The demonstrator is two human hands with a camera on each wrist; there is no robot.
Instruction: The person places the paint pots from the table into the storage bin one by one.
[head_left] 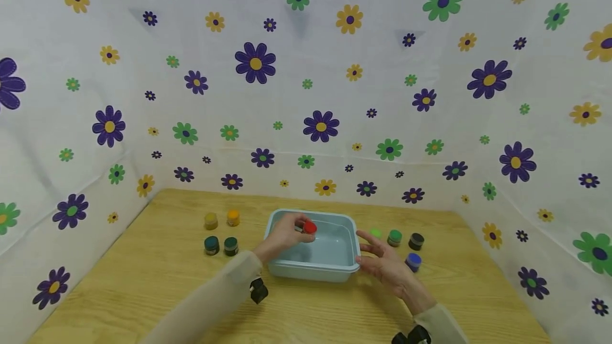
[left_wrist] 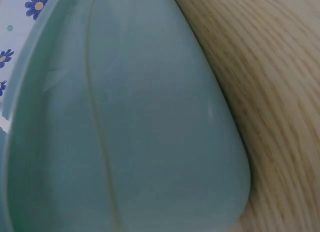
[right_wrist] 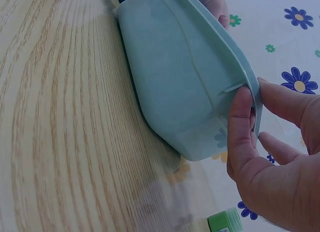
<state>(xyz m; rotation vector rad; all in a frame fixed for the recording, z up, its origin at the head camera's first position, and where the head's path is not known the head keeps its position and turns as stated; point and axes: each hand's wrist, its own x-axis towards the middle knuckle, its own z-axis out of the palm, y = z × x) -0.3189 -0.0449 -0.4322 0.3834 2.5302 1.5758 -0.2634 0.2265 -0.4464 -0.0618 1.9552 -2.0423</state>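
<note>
A light blue plastic basin (head_left: 311, 271) stands on the wooden table. My left hand (head_left: 285, 235) reaches over its left side and holds a small paint jar with a red lid (head_left: 309, 227) above the basin's inside. At the basin's right end, my right hand (head_left: 388, 267) pinches the rim between thumb and fingers, as the right wrist view shows with the hand (right_wrist: 280, 147) at the rim. The left wrist view has only the basin's outer wall (left_wrist: 150, 112); the hand and jar are out of it.
Left of the basin stand jars with yellow (head_left: 211, 220), orange (head_left: 233, 217) and dark teal (head_left: 212, 245) lids, and a dark green one (head_left: 231, 246). To the right are light green (head_left: 375, 233), green (head_left: 394, 238), black (head_left: 416, 241) and blue (head_left: 413, 261) jars. A flowered cloth (head_left: 306, 94) hangs behind.
</note>
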